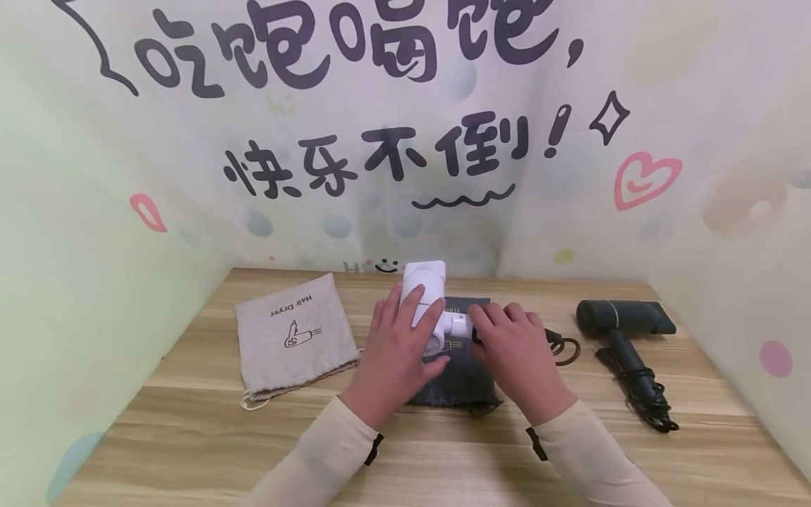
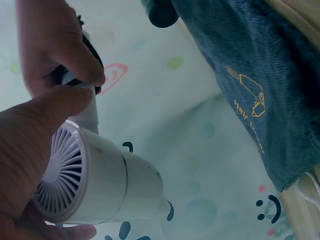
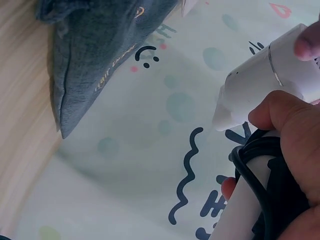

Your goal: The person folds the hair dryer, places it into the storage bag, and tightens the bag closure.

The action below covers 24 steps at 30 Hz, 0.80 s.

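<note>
My left hand (image 1: 399,348) grips the barrel of a white hair dryer (image 1: 426,276), its fingers over the top and its thumb near the slatted rear grille (image 2: 56,172). The dryer is held over a dark blue drawstring pouch (image 1: 472,384), its nozzle pointing toward the back wall. With my right hand (image 1: 516,352) I hold the dryer's handle, where a black cord (image 3: 257,150) is wrapped round it. The cord's end trails out to the right of that hand. My hands partly hide the dryer and the pouch in the head view.
A beige pouch (image 1: 298,352) printed "Hair Dryer" lies flat at the left of the wooden table (image 1: 190,443). On the right lies a black hair dryer (image 1: 624,317) with its cord bundled round the handle. A printed cloth wall (image 1: 380,232) stands behind the table.
</note>
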Available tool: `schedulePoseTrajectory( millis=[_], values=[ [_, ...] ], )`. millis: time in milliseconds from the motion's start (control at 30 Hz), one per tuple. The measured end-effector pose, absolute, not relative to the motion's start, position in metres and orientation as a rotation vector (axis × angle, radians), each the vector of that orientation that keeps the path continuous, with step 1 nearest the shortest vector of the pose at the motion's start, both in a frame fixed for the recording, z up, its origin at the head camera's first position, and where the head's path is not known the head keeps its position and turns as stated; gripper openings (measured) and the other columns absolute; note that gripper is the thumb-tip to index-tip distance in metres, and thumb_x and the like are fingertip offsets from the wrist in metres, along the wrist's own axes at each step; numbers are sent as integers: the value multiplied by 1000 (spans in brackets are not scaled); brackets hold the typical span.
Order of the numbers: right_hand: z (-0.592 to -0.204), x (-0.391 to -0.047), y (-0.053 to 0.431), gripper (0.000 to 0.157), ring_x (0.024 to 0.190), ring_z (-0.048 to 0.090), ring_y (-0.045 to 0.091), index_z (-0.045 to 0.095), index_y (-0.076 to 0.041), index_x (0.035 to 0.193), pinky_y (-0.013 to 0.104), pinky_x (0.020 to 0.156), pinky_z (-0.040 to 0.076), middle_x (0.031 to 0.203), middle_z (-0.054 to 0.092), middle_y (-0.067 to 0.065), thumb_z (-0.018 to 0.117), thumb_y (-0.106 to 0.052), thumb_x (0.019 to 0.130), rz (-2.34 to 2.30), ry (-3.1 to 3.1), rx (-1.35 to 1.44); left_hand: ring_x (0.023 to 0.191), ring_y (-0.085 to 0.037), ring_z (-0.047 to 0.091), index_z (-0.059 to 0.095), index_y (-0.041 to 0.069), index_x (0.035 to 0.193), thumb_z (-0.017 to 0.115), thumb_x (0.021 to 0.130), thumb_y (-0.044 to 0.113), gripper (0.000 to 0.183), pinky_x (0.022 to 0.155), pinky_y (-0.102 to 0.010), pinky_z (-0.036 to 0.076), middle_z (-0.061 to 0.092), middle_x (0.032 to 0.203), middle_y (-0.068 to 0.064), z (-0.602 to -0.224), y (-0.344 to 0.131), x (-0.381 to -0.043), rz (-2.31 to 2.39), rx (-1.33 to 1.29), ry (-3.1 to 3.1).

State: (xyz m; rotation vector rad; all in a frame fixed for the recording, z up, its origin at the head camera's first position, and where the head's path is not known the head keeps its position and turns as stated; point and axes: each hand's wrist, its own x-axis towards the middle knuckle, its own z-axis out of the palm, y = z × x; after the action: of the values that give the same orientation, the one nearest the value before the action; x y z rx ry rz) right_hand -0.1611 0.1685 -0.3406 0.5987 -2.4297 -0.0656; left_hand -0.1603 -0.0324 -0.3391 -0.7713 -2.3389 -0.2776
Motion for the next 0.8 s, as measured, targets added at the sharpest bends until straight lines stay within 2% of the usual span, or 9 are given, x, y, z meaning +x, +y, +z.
schedulePoseTrajectory(
  millis=[167,300,433,667,800],
  values=[
    [-338,-159,166,50,79,52,29,53,-12,108,47,68,46,94,58,6,79,-29,70,-75,-2411,612,125,-42,35,49,11,128,77,70,31,67,93,-47,42,42,133,-17,-343,-31,-160,-291,-790,-2261],
    [-337,-159,165,50,80,51,29,52,-11,109,46,68,46,95,57,6,78,-30,71,-62,-2390,614,121,-39,41,56,7,119,75,70,24,55,100,-43,36,47,130,-17,-340,-31,-160,-260,-810,-2179],
    [-336,-157,162,50,80,50,30,50,-10,107,46,68,45,95,56,7,78,-31,71,-51,-2385,600,119,-37,44,58,6,114,76,69,22,51,106,-42,26,51,127,-14,-338,-31,-161,-237,-831,-2131],
    [-338,-155,161,52,78,48,29,50,-11,105,45,67,44,93,55,6,81,-29,67,-82,-2384,577,114,-40,47,60,6,111,75,68,23,49,96,-43,39,52,124,-15,-341,-25,-157,-248,-756,-2135],
    [-339,-155,162,52,78,48,28,52,-12,105,45,66,43,93,55,5,82,-29,67,-86,-2355,591,112,-40,48,60,6,110,75,70,26,47,96,-43,40,52,122,-15,-342,-21,-154,-224,-708,-2140]
  ],
)
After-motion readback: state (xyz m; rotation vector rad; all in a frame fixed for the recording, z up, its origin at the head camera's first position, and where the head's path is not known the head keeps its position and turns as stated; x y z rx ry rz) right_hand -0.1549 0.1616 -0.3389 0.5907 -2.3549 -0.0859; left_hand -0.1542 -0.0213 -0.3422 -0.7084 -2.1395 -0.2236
